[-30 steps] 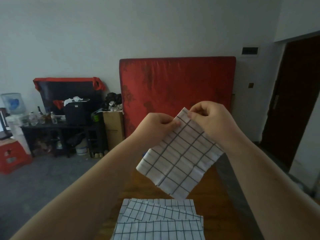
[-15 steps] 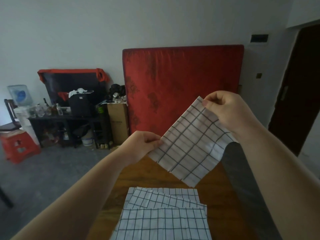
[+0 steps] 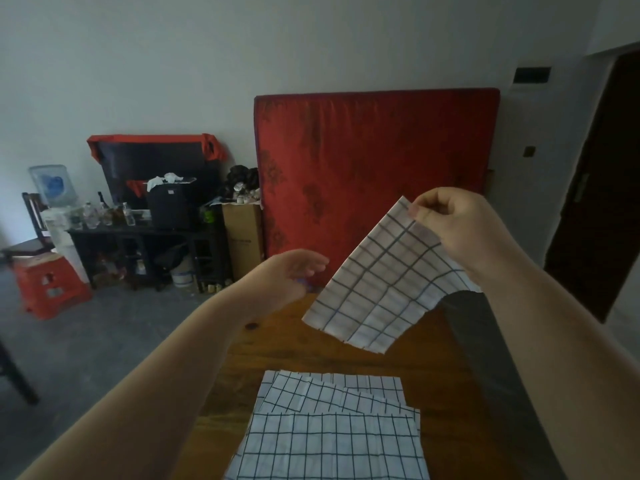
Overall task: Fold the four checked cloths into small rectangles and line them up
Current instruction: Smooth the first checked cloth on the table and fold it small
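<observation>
My right hand pinches the top corner of a white cloth with dark checks, which hangs in the air above the wooden table. My left hand hovers just left of the hanging cloth with its fingers relaxed and holds nothing. Three more checked cloths lie flat in an overlapping pile on the table near me, each a little askew from the others.
A red mattress leans on the wall behind the table. A dark strip runs along the table's right side. On the left stand a dark cluttered shelf, a cardboard box and a red stool.
My left hand has let go of the cloth's corner and opened. The cloth now hangs from my right hand alone.
</observation>
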Demonstrator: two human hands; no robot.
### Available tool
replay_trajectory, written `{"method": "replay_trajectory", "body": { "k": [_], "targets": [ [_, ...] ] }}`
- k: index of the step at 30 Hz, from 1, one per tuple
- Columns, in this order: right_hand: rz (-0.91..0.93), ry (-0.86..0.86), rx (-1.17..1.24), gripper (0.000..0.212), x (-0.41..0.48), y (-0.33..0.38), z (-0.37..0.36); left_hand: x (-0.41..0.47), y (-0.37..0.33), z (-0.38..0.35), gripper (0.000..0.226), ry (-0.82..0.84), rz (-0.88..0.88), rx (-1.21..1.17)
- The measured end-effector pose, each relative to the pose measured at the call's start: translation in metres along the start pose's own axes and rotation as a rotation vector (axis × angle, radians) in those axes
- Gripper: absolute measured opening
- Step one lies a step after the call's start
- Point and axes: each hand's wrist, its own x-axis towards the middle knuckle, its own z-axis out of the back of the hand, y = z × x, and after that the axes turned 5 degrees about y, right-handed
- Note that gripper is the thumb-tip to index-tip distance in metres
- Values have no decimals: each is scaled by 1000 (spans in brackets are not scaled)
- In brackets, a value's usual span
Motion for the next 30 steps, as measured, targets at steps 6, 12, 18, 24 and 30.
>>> {"method": "replay_trajectory", "body": {
  "k": [6, 12, 18, 24, 30],
  "targets": [
    [-5, 18, -17, 7, -6, 2, -11, 5, -45, 4, 23, 68, -103, -262],
    [15, -3, -37, 6, -7, 0, -7, 18, -46, -13, 14, -13, -52, -28],
    [84, -215, -168, 17, -16, -18, 4, 24, -47, -9, 12, -135, -15, -211],
    [-345, -305, 469, 18, -43, -74, -10, 24, -47, -3, 10, -174, 8, -565],
    [-551, 201, 800, 35, -58, -77, -28, 28, -44, -3, 14, -110, 7, -610]
  ]
}}
